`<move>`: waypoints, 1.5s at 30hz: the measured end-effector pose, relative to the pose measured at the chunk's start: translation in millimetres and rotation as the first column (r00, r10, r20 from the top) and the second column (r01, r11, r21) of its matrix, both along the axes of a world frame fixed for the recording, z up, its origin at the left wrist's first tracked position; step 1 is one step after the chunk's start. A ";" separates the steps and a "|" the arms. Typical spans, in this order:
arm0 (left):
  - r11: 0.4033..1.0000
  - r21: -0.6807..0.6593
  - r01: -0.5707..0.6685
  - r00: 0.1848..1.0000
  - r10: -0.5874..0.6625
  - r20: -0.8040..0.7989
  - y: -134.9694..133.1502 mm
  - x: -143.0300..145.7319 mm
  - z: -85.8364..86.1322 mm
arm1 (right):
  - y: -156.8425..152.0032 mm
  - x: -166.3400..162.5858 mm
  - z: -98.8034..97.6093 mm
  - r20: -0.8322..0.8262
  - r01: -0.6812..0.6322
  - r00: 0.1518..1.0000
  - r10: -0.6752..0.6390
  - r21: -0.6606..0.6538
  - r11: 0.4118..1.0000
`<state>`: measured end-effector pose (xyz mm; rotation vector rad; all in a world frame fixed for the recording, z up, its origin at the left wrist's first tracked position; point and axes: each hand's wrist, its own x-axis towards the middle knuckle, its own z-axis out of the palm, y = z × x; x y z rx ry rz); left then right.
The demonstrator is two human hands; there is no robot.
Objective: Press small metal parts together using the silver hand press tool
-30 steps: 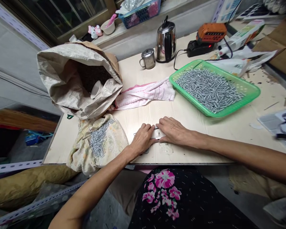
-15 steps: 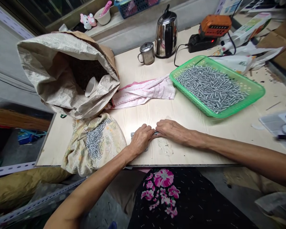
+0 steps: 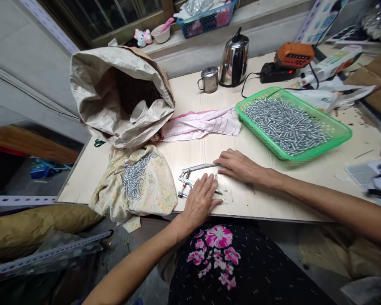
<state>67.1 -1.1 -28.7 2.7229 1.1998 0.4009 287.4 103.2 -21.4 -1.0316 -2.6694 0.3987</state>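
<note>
Spring-loaded metal pliers (image 3: 186, 177) lie on the pale tabletop, handles pointing right and spread apart, with a coil spring and a small red part near the head. Across the lower handle rests my left hand (image 3: 200, 199), palm down, fingers stretched out and thumb apart; it hides part of the tool. My right hand (image 3: 239, 167) has its fingers together at the far end of the upper handle, which they partly cover. Left of the tool, a patterned cloth (image 3: 160, 190) carries a pile of small silvery metal pins (image 3: 135, 180).
A green plastic basket (image 3: 341, 137) full of similar pins stands at right. Beyond the patterned cloth, a large open sack (image 3: 95, 93) holds a white cup (image 3: 139, 111). A pink-white towel (image 3: 206, 123), lidded metal mug (image 3: 209, 79), kettle (image 3: 235, 59) and battery on a charger (image 3: 294, 55) sit further back.
The pliers' handles have spread apart from a squeezed position. My left hand has slid right and down, its fingers now straightened. My right hand has moved slightly right. The camera view has shifted.
</note>
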 end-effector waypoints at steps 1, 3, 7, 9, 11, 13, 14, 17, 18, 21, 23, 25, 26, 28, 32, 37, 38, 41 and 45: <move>1.000 -0.026 0.008 1.000 -0.007 0.010 -5.0 0.9 -1.0 | 7.1 -0.6 -1.3 0.015 0.015 1.000 -0.015 0.017 1.000; 0.997 -0.076 0.003 1.000 0.000 0.031 -9.6 2.3 -0.8 | 22.8 -5.1 0.0 0.039 0.041 0.998 -0.043 0.042 0.998; 0.990 -0.135 -0.031 0.997 0.041 0.072 -5.5 3.1 1.7 | 36.5 -33.6 20.5 0.086 0.075 0.993 -0.082 0.082 0.994; 0.990 -0.142 -0.027 0.995 0.040 0.088 -3.5 3.7 1.3 | 26.6 -58.6 33.3 0.064 -0.008 0.998 0.001 0.108 0.994; 0.988 -0.151 -0.040 0.994 0.054 0.090 -5.9 4.6 0.9 | 9.7 -87.1 41.0 0.045 -0.187 0.982 0.183 0.126 0.974; 0.987 -0.156 -0.043 0.995 0.057 0.087 -15.0 4.7 3.4 | -6.8 -113.5 40.7 0.087 -0.370 0.928 0.362 0.130 0.920; 0.989 -0.150 -0.007 0.996 0.021 0.092 -21.9 3.6 6.2 | -12.9 -124.4 37.6 0.121 -0.431 0.901 0.417 0.128 0.893; 0.980 -0.040 0.192 0.971 -0.184 0.153 -46.1 -9.7 20.2 | -20.1 -145.2 22.2 0.171 -0.500 0.863 0.476 0.149 0.853; 0.974 0.034 0.224 0.957 -0.227 0.182 -52.4 -18.9 25.5 | -19.8 -148.7 17.0 0.163 -0.500 0.864 0.476 0.167 0.850; 0.971 0.238 -0.009 0.973 -0.047 0.227 -54.2 -62.5 38.9 | -18.2 -152.0 6.6 0.125 -0.486 0.874 0.469 0.213 0.848; 0.907 0.262 -0.330 0.941 0.294 0.165 -40.0 -99.9 44.3 | -19.4 -150.5 4.2 0.124 -0.466 0.885 0.449 0.219 0.857; 0.785 0.261 -0.562 0.820 0.570 0.050 -18.6 -135.1 46.0 | -21.8 -147.7 3.1 0.136 -0.442 0.897 0.421 0.223 0.869; 0.742 0.265 -0.615 0.769 0.639 -0.004 -7.5 -149.7 45.6 | -22.9 -146.2 2.4 0.145 -0.432 0.901 0.408 0.228 0.873; 0.712 0.278 -0.645 0.715 0.690 -0.112 11.8 -170.4 42.8 | -24.2 -144.4 -0.1 0.158 -0.421 0.906 0.392 0.251 0.872; 0.739 0.273 -0.615 0.669 0.673 -0.315 32.7 -183.5 33.8 | -22.9 -147.8 -5.6 0.140 -0.416 0.909 0.392 0.291 0.861; 0.765 0.253 -0.593 0.665 0.642 -0.382 38.8 -186.2 27.0 | -17.1 -152.0 -0.8 0.090 -0.404 0.914 0.395 0.162 0.900; 0.762 0.248 -0.598 0.664 0.645 -0.379 39.6 -187.5 26.7 | -16.0 -150.2 1.6 0.075 -0.385 0.923 0.378 0.114 0.916; 0.772 0.229 -0.592 0.672 0.630 -0.388 42.7 -190.7 27.6 | -13.8 -138.0 8.1 0.014 -0.333 0.943 0.333 0.002 0.943; 0.796 0.201 -0.572 0.697 0.600 -0.393 45.3 -186.9 30.6 | -14.5 -115.5 11.7 -0.030 -0.356 0.934 0.356 -0.016 0.934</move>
